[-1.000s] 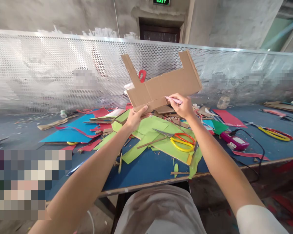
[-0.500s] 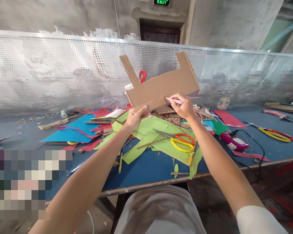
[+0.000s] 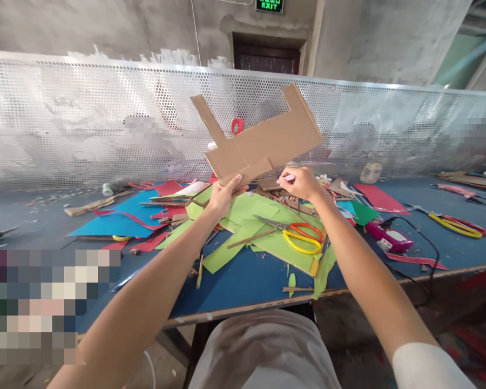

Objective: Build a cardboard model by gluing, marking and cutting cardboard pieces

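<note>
My left hand (image 3: pixel 225 195) grips the lower left edge of a brown cardboard piece (image 3: pixel 273 138), thumb on its face. The cardboard is tilted above the table, with two arms sticking up and a narrow strip (image 3: pixel 254 172) along its lower edge. Close to that edge but apart from it, my right hand (image 3: pixel 302 182) is closed around a pale pink pen (image 3: pixel 289 178), mostly hidden by the fingers. Below the hands lie sheets of light green paper (image 3: pixel 243 213), with orange-and-yellow-handled scissors (image 3: pixel 302 237) on top.
On the blue table (image 3: pixel 230 294) lie blue paper (image 3: pixel 117 216), red paper (image 3: pixel 380 198) and cardboard scraps. At right are a purple device (image 3: pixel 391 236) with a black cord and more scissors (image 3: pixel 457 224). A clear jar (image 3: pixel 371 172) stands before the perforated metal screen (image 3: pixel 85 119).
The pen in my right hand has come away from the cardboard and turned, so less of it shows. The cardboard has shifted slightly left and tilted a little more.
</note>
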Motion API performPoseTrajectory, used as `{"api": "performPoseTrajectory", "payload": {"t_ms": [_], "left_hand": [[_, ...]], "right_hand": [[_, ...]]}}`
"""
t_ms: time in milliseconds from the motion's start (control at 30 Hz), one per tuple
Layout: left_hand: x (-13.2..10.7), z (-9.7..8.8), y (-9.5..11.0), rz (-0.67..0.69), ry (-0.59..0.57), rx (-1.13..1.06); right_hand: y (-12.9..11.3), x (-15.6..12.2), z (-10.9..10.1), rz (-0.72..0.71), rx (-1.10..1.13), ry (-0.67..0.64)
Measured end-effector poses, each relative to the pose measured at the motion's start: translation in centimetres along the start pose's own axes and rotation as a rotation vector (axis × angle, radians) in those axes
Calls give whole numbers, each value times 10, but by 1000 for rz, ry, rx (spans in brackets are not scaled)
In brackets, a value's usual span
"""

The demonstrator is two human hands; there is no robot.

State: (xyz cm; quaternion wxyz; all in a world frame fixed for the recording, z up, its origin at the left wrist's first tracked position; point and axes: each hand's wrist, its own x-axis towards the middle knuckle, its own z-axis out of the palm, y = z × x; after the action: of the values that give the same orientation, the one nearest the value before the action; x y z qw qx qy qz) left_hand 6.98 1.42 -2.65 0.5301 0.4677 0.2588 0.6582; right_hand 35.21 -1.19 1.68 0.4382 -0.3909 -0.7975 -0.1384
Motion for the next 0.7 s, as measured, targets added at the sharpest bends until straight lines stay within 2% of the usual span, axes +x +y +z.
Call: {"api": "performPoseTrajectory", "payload": {"t_ms": [67,133,200,267,333,400,500,633,700], "left_hand": [[1,1,0,25,29,-12],[1,2,0,38,38,-28],[0,3,0,28,9,-54],[-2,4,0,2,-48,-63],[-4,6,-1,-34,-113,-41],[-5,8,-2,-65,-160,-7],[-6,9,-3,-102,-169,49],[-4,6,-4,-204,-111,164],[-3,2,-5,-238,-52,255]], "right_hand": [[1,0,2,44,101,-21],[3,2,6,144,301,-49],[7,5,14,274,547,-76],[14,10,23,376,755,-50],[23,15,32,439,877,57],[31,19,38,495,925,221],[42,21,39,541,930,428],[52,18,22,662,982,781],[57,15,9,733,999,903]]}}
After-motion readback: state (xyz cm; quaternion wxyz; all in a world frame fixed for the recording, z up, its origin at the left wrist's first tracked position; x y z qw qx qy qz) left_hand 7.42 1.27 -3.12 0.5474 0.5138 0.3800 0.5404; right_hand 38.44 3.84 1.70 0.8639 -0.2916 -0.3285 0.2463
